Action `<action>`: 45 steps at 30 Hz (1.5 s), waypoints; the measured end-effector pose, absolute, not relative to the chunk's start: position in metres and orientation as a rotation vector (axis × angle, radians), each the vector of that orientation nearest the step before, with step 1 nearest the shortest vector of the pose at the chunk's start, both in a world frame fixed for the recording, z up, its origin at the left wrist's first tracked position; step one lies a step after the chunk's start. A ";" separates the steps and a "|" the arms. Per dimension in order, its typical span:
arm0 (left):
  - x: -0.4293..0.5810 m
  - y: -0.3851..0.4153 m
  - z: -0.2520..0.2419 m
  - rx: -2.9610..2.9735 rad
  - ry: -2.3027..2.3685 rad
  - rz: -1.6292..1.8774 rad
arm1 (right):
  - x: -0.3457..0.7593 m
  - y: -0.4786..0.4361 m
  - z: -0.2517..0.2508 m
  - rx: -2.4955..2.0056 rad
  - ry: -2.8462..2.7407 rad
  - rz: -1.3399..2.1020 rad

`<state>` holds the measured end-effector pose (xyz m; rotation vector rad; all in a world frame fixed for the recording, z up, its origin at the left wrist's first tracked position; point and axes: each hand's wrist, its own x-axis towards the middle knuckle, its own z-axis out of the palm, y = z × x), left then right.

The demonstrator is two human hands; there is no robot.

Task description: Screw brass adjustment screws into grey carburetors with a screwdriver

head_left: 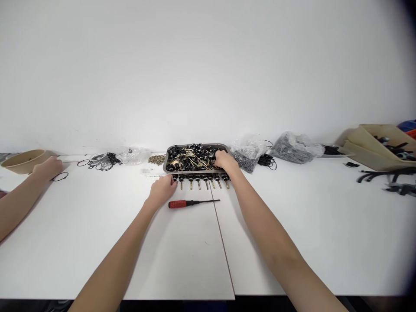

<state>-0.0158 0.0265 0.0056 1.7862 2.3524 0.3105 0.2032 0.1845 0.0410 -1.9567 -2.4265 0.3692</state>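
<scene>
A metal tray [197,171] heaped with black and brass-coloured small parts [191,158] stands against the wall. Along its front edge lies a row of similar parts [199,182] with black heads and thin metal stems pointing towards me. My left hand [161,190] has its fingers closed at the left end of this row, by a black head; what they hold, if anything, is hidden. Reaching over the tray's right end, my right hand [226,161] has its fingers closed among the parts, their tips hidden. A screwdriver [182,203] with a red and black handle lies in front of the row.
At the left another person's hand [48,168] rests beside a beige bowl [24,161] and black rings [97,163]. A heap of small brass-coloured pieces [156,160] lies left of the tray. To the right are plastic bags [294,148], black cord loops [267,161] and a beige bin [367,149].
</scene>
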 end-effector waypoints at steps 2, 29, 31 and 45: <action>-0.016 0.027 0.005 1.786 2.355 0.308 | 0.204 0.184 0.043 -1.998 -2.397 0.380; -0.015 0.025 0.008 1.785 2.343 0.291 | 0.220 0.176 0.075 -1.618 -2.363 0.501; -0.015 0.026 0.008 1.783 2.342 0.287 | 0.220 0.176 0.076 -1.614 -2.376 0.496; -0.015 0.026 0.008 1.787 2.351 0.274 | 0.207 0.175 0.065 -1.697 -2.540 0.476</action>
